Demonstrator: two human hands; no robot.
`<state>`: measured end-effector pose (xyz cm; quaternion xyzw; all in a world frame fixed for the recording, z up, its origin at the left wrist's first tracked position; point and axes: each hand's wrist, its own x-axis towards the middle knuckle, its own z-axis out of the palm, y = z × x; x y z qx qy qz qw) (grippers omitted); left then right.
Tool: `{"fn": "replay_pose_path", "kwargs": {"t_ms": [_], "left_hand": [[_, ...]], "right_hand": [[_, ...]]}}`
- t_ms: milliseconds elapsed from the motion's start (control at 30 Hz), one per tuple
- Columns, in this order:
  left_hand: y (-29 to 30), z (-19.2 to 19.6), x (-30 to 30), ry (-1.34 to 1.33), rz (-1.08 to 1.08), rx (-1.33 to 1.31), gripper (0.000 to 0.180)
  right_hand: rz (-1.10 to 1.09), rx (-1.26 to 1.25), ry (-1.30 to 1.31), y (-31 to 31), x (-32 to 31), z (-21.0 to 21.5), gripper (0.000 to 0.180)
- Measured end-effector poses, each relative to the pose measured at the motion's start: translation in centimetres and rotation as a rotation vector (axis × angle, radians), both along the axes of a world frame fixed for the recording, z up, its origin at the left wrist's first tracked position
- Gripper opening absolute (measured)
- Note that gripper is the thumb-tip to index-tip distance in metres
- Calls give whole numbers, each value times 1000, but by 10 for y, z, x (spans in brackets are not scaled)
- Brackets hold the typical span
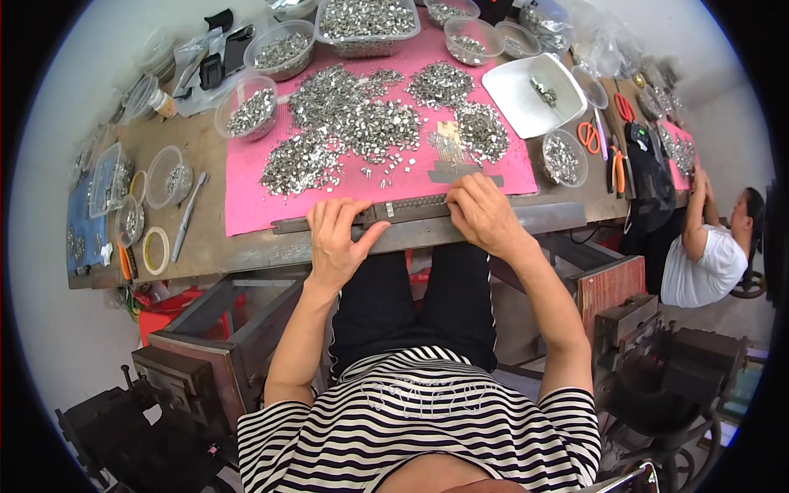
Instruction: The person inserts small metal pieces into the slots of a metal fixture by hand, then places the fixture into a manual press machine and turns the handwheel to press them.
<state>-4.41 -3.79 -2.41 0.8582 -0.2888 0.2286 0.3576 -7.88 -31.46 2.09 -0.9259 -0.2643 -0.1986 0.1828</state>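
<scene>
A long dark metal bar (pixel 415 208) with a row of small segments along it lies at the table's front edge. One bright silver piece (pixel 389 209) stands out near the row's left end. My left hand (pixel 335 245) spans the bar at its left part, index finger on the far side and thumb on the near side. Bunched together, the fingers of my right hand (pixel 485 215) press onto the bar's right part; whether a small piece is between them is hidden. Just beyond lies a flat grey strip (pixel 465 175), and heaps of small silver metal pieces (pixel 370 127) cover the pink mat (pixel 246 201).
Clear tubs (pixel 248 107) of metal pieces stand around the mat, with a white tray (pixel 526 99) at the right. Orange-handled pliers (pixel 616 171) and red scissors (pixel 588 138) lie farther right. At left are a tape roll (pixel 156 251) and tweezers (pixel 191 215). Another person (pixel 711 255) sits at far right.
</scene>
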Motion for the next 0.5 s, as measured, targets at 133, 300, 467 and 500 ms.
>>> {"fn": "replay_pose_path", "kwargs": {"t_ms": [133,300,467,500], "left_hand": [[1,1,0,19,-8,5,42],[2,21,0,140,-35,26,39],[-2,27,20,41,-171,160,32],[-3,27,22,120,-267,196,33]], "right_hand": [[60,-179,-8,-4,1,3,22],[87,-228,-70,-11,-2,2,25],[-31,288,29,-3,-4,-17,19],[-76,321,31,-1,-5,-19,18]]}}
